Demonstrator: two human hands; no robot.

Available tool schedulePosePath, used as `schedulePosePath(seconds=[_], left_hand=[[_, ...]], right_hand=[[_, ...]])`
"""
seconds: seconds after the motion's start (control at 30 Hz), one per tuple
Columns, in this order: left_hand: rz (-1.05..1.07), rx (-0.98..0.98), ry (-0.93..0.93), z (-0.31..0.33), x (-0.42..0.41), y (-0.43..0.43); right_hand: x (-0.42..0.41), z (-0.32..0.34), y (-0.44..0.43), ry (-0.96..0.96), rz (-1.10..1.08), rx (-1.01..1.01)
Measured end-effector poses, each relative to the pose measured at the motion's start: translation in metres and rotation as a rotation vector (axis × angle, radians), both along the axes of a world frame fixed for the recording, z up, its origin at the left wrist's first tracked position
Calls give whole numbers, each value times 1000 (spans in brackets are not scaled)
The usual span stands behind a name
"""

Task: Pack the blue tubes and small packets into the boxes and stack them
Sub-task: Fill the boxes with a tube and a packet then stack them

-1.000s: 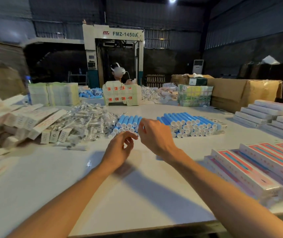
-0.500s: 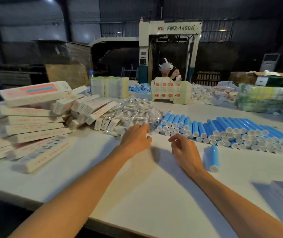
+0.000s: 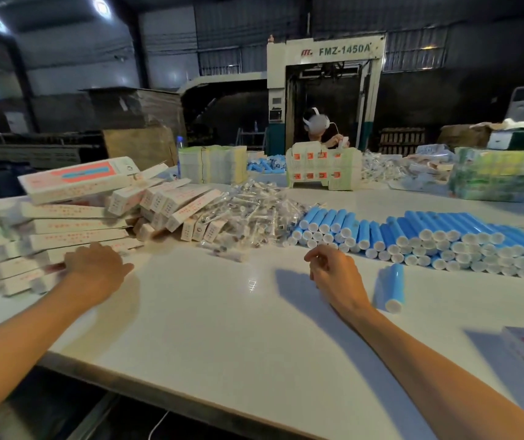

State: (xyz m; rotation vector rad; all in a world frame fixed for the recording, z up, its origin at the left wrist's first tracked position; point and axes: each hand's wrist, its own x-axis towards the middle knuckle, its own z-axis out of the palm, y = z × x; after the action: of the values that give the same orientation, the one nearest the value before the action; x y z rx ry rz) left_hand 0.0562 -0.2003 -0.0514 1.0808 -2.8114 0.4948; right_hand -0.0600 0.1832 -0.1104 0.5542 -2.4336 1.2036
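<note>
1. The left hand rests on the low edge of the flat boxes at the left of the table, likely to draw one out for filling. Its fingers are blurred, so I cannot tell grip from touch.
2. The right hand hovers loosely curled and empty, just beside a single blue tube lying apart from the tube rows (presumably staged for that box). The small packets are heaped between boxes and rows.
3. Half a second earlier the left hand was at the packet heap. It has crossed to the boxes, while the right hand and lone tube have barely shifted.
</note>
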Motion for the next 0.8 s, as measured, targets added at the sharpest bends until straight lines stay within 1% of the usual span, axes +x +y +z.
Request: schedulePosePath(seconds=[0.13,0.2,0.3,0.37,0.4,0.47,0.5,0.57,0.63,0.7,0.77,0.8], left_hand=[[-61,119,57,7,-4,7],[-146,208,97,14,-9,13],[-345,371,282,25,-22,33],[-445,504,406,30,-34,54],[-492,634,478,31,-41,66],[-609,1020,612,31,-55,92],[-669,1208,663,31,-61,105],[-737,1496,724,31,-71,133],[-745,1675,758,31,-81,160],[-717,1854,771,28,-90,182],[-665,2078,733,24,-95,198],[-663,2138,706,20,-97,205]], right_hand=[[4,2,2,11,-23,18],[6,8,6,73,-60,79],[5,24,16,246,-183,225],[3,33,26,299,-317,353],[3,36,32,274,-401,429],[3,39,44,147,-557,566],[3,39,51,73,-611,617],[2,37,64,-57,-677,723],[0,35,73,-181,-694,797],[-2,32,78,-279,-668,806],[-4,25,79,-319,-631,804],[-5,22,79,-312,-616,796]])
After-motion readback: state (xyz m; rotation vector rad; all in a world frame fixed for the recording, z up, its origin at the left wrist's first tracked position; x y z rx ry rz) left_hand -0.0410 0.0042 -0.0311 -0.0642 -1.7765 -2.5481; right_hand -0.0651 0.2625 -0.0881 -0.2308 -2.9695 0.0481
